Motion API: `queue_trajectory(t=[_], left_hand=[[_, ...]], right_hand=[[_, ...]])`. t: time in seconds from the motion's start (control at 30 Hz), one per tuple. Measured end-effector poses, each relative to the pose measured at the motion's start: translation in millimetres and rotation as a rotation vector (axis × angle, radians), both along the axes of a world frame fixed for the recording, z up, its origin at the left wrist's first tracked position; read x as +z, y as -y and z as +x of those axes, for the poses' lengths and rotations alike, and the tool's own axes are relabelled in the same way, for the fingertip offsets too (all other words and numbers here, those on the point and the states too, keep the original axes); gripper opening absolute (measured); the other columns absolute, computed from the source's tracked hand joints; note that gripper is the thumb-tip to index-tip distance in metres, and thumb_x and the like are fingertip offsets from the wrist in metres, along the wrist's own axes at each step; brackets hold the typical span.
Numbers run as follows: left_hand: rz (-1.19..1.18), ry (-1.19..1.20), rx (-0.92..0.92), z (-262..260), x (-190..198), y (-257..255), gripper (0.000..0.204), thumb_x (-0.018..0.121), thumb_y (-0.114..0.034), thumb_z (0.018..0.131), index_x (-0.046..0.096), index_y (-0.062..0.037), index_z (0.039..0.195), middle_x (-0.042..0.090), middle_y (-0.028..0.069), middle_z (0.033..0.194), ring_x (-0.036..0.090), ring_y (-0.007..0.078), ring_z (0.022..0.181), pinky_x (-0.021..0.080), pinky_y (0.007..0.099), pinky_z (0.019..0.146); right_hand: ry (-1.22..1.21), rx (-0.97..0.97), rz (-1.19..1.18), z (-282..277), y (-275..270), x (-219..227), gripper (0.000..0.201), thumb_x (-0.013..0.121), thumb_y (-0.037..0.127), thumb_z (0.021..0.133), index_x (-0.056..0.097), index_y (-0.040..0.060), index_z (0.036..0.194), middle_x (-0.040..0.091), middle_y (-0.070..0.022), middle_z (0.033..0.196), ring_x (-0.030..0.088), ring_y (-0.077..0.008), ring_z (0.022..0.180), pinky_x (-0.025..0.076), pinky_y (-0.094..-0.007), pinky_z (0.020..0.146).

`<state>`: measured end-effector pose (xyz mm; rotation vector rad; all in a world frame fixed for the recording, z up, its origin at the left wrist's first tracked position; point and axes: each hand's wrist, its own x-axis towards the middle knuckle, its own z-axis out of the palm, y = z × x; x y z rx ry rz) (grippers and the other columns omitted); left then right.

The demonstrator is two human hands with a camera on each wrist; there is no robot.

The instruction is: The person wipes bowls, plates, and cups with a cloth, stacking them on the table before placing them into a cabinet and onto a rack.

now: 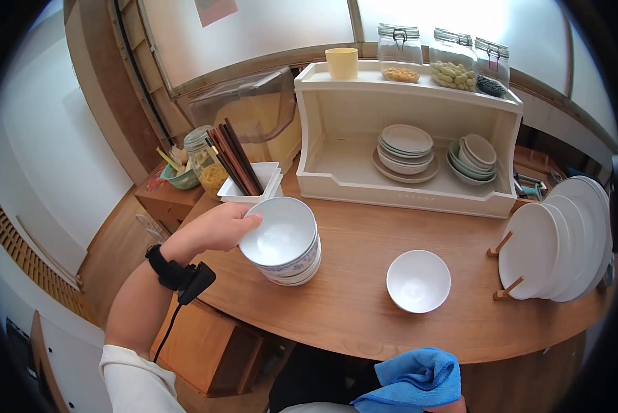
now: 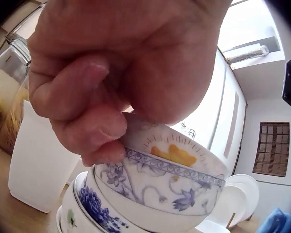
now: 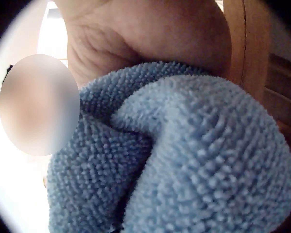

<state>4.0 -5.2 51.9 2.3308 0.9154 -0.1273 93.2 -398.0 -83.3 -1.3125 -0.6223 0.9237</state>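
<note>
My left hand (image 1: 219, 227) pinches the left rim of a white bowl (image 1: 279, 230), thumb over the inside of the rim. That bowl is tilted at the top of a stack of patterned bowls (image 1: 305, 274). Purple floral and blue flower prints show on the stacked bowls (image 2: 99, 208) in the left wrist view. Low at the table's front edge, my right hand (image 3: 150, 34) holds a bunched blue cloth (image 1: 419, 378), which hides its fingers. A single white bowl (image 1: 419, 282) stands upright on the table, right of the stack.
Behind the stack stands a white holder (image 1: 271, 180) with chopsticks (image 1: 236, 158). A cream shelf (image 1: 405, 199) at the back bears plates, small bowls and glass jars (image 1: 453, 60). White plates (image 1: 529, 251) stand in a wooden rack at the right of the wooden table (image 1: 353, 234).
</note>
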Motion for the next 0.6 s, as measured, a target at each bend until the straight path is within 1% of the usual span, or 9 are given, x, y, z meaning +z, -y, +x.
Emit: queue_trajectory(t=[0.1,0.27,0.33,0.4,0.43,0.47,0.5,0.53,0.6], left_hand=[[-0.034,-0.014,0.009,0,2,0,0.038,0.044,-0.028,0.097,0.059,-0.0012,0.120,0.063,0.0063,0.082,0.056,0.0147,0.072,0.046,0.0302,0.064],[0.047,0.072,-0.045,-2,-5,-3,0.038,0.046,-0.028,0.097,0.061,0.0009,0.117,0.066,0.0081,0.086,0.059,0.0153,0.076,0.048,0.0303,0.067],[0.043,0.104,-0.072,-2,-8,-5,0.037,0.046,-0.026,0.097,0.061,0.0015,0.116,0.068,0.0107,0.093,0.061,0.0175,0.084,0.049,0.0313,0.077],[0.106,0.156,-0.105,-2,-9,-2,0.037,0.045,-0.025,0.097,0.060,0.0023,0.117,0.068,0.0115,0.094,0.062,0.0195,0.086,0.048,0.0315,0.079],[0.096,0.157,-0.110,-2,-9,-2,0.037,0.045,-0.025,0.097,0.060,0.0023,0.117,0.068,0.0115,0.094,0.062,0.0195,0.086,0.048,0.0315,0.079],[0.125,0.162,-0.126,-2,-8,-2,0.037,0.044,-0.026,0.098,0.059,0.0015,0.118,0.064,0.0080,0.086,0.058,0.0138,0.073,0.047,0.0286,0.067],[0.155,0.168,-0.140,-1,-7,-2,0.037,0.044,-0.026,0.098,0.058,0.0007,0.118,0.061,0.0045,0.078,0.053,0.0081,0.059,0.046,0.0257,0.054],[0.150,0.170,-0.143,0,0,4,0.037,0.044,-0.026,0.098,0.058,0.0007,0.118,0.061,0.0045,0.078,0.053,0.0081,0.059,0.046,0.0257,0.054],[0.138,0.032,-0.040,4,13,20,0.038,0.043,-0.024,0.097,0.055,0.0013,0.122,0.065,0.0108,0.083,0.061,0.0178,0.068,0.051,0.0332,0.061]], right_hand=[[-0.101,0.000,-0.026,-1,-3,10,0.044,0.083,0.005,0.068,0.061,-0.0023,0.106,0.067,-0.0064,0.097,0.061,-0.0105,0.086,0.050,-0.0241,0.077],[0.212,-0.051,-0.146,5,15,-25,0.035,0.081,0.010,0.069,0.066,-0.0055,0.098,0.070,-0.0173,0.098,0.067,-0.0204,0.088,0.054,-0.0331,0.080],[0.156,-0.071,-0.095,15,17,18,0.046,0.080,0.003,0.068,0.057,-0.0090,0.106,0.068,-0.0210,0.100,0.066,-0.0228,0.092,0.054,-0.0336,0.080],[0.198,-0.415,-0.058,17,23,19,0.040,0.080,0.006,0.067,0.061,-0.0038,0.101,0.067,-0.0174,0.102,0.065,-0.0191,0.087,0.052,-0.0309,0.075],[0.264,-0.574,0.003,19,19,24,0.039,0.080,0.004,0.067,0.059,-0.0022,0.099,0.067,-0.0152,0.099,0.064,-0.0177,0.086,0.052,-0.0306,0.076],[0.330,-0.732,0.068,23,13,31,0.038,0.080,0.002,0.066,0.058,-0.0007,0.097,0.067,-0.0131,0.096,0.064,-0.0163,0.085,0.052,-0.0303,0.077],[0.453,-0.750,-0.009,36,16,35,0.045,0.080,0.001,0.065,0.055,-0.0003,0.101,0.065,-0.0114,0.095,0.062,-0.0158,0.084,0.052,-0.0294,0.075],[0.536,-0.734,-0.030,50,22,28,0.051,0.081,0.004,0.067,0.054,-0.0004,0.110,0.064,-0.0107,0.098,0.061,-0.0184,0.087,0.051,-0.0309,0.075],[1.180,-0.763,-0.272,66,37,16,0.060,0.081,0.010,0.068,0.052,-0.0001,0.119,0.063,-0.0124,0.101,0.061,-0.0260,0.089,0.050,-0.0355,0.076]])
